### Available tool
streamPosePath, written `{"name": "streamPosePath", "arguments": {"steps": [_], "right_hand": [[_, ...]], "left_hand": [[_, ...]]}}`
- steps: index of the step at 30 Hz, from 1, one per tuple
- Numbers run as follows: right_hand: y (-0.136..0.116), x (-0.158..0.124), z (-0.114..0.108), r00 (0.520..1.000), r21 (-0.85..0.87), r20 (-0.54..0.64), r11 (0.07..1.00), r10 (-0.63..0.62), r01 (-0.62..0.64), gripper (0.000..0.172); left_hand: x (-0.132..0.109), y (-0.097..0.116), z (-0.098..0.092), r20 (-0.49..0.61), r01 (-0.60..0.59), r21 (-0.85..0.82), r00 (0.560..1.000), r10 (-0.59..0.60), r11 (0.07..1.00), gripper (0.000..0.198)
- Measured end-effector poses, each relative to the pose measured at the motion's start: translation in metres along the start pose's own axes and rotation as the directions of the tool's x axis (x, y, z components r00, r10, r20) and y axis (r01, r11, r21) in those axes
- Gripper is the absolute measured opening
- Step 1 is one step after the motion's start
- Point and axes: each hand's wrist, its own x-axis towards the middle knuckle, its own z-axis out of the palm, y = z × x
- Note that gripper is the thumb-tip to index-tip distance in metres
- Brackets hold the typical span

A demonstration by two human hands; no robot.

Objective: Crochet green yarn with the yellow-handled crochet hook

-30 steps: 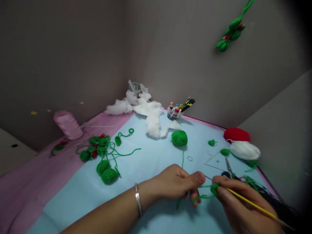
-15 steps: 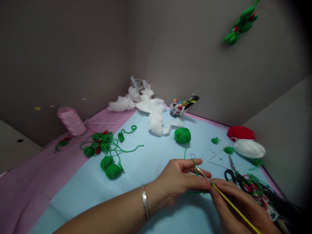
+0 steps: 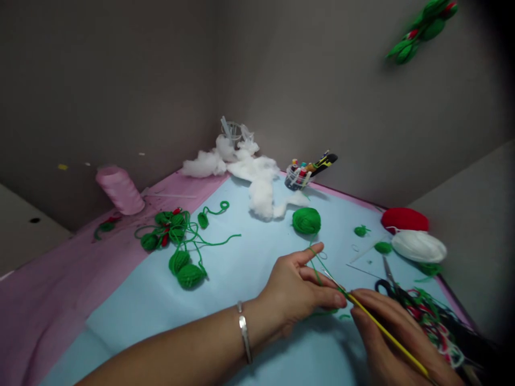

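A yellow-handled crochet hook (image 3: 386, 333) lies in the grip of my right hand (image 3: 402, 343), its metal tip pointing up and left toward my other hand. My left hand (image 3: 300, 287), with a silver bangle at the wrist, pinches a small piece of green yarn between thumb and finger. Green working yarn (image 3: 316, 268) runs over the raised index finger and down to the hook. Just beyond the fingers sits the green yarn ball (image 3: 306, 221) it seems to come from. Most of the pinched piece is hidden by my fingers.
White stuffing (image 3: 259, 195) and a cup of pens (image 3: 298, 177) stand at the back. Crocheted green pieces (image 3: 189, 274) and a pink yarn cone (image 3: 120, 190) lie left. Scissors (image 3: 389, 276), yarn scraps (image 3: 436, 321), a red ball (image 3: 404, 220) and a white ball (image 3: 418, 246) lie right.
My left index finger has lifted, stretching the green yarn upward. The hook has drawn slightly back from the left fingers. The whole view has shifted a little.
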Motion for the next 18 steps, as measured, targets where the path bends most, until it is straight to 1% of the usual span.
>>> {"name": "streamPosePath", "arguments": {"steps": [3, 5, 6, 8, 9, 11, 13, 15, 16, 17, 18], "right_hand": [[0.017, -0.002, -0.004, 0.990, -0.032, 0.105, 0.995, -0.094, 0.098, 0.019], [0.033, 0.001, -0.008, 0.981, -0.008, 0.133, 0.989, -0.145, 0.147, 0.020], [0.041, 0.003, -0.010, 0.961, 0.014, 0.174, 0.976, -0.215, 0.215, 0.021], [0.051, 0.009, -0.013, 0.923, 0.037, 0.234, 0.951, -0.306, 0.306, 0.021], [0.053, 0.012, -0.014, 0.905, 0.042, 0.258, 0.940, -0.339, 0.340, 0.021], [0.052, 0.016, -0.013, 0.887, 0.034, 0.262, 0.922, -0.380, 0.385, 0.021], [0.045, 0.017, -0.011, 0.886, -0.017, 0.232, 0.909, -0.402, 0.417, 0.020], [0.040, 0.015, -0.012, 0.877, -0.100, 0.208, 0.882, -0.433, 0.460, 0.022], [0.038, 0.015, -0.013, 0.856, -0.128, 0.222, 0.857, -0.467, 0.500, 0.025], [0.038, 0.015, -0.015, 0.823, -0.141, 0.246, 0.821, -0.512, 0.553, 0.030], [0.039, 0.015, -0.018, 0.779, -0.140, 0.269, 0.778, -0.566, 0.613, 0.033]], "left_hand": [[-0.002, 0.000, 0.000, 0.003, -0.006, -0.033, 1.000, 0.006, 0.999, 0.140], [-0.002, -0.001, 0.000, 0.008, 0.002, -0.052, 1.000, -0.002, 0.999, 0.141], [-0.002, -0.001, -0.001, 0.012, 0.004, -0.052, 1.000, -0.003, 0.999, 0.142], [-0.001, -0.002, -0.003, 0.033, -0.013, -0.030, 0.999, 0.014, 0.999, 0.141], [0.000, -0.003, -0.004, 0.048, -0.028, -0.010, 0.998, 0.028, 1.000, 0.141], [0.003, -0.005, -0.006, 0.068, -0.067, 0.042, 0.996, 0.064, 0.997, 0.139], [0.005, -0.007, -0.007, 0.059, -0.095, 0.079, 0.994, 0.090, 0.992, 0.136], [0.005, -0.008, -0.007, 0.032, -0.084, 0.071, 0.996, 0.082, 0.994, 0.136], [0.005, -0.007, -0.006, 0.024, -0.056, 0.046, 0.998, 0.055, 0.997, 0.138], [0.004, -0.006, -0.006, 0.021, -0.016, 0.014, 1.000, 0.015, 1.000, 0.141], [0.003, -0.005, -0.005, 0.026, 0.033, -0.014, 0.999, -0.033, 0.999, 0.142]]}}
